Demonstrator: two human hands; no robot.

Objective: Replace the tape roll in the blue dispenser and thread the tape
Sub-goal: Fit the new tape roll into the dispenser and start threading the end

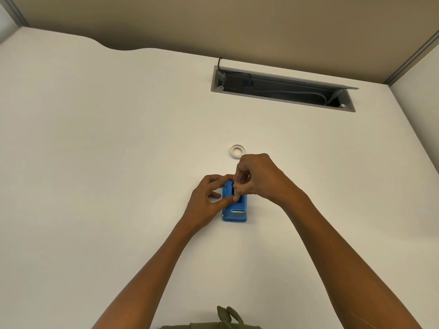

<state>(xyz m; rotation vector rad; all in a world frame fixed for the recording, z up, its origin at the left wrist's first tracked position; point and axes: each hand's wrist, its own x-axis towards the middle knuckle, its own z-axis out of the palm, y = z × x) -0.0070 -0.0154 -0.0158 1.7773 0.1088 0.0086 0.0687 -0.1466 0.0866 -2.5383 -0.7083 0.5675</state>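
The blue dispenser (pixel 234 213) lies on the white desk with its metal cutter end toward me. My left hand (pixel 209 198) grips its left side, thumb across the top and fingers over its far end. My right hand (pixel 257 178) hovers over the dispenser's dark roll slot with fingertips pinched around something small and dark; what it is stays hidden. A white tape roll (pixel 236 151) lies flat on the desk just beyond my right hand, apart from it.
An open grey cable tray (pixel 282 87) with cords is set into the white desk (pixel 118 162) at the back right. Beige partition walls stand behind and to the right. An olive garment shows at the bottom edge.
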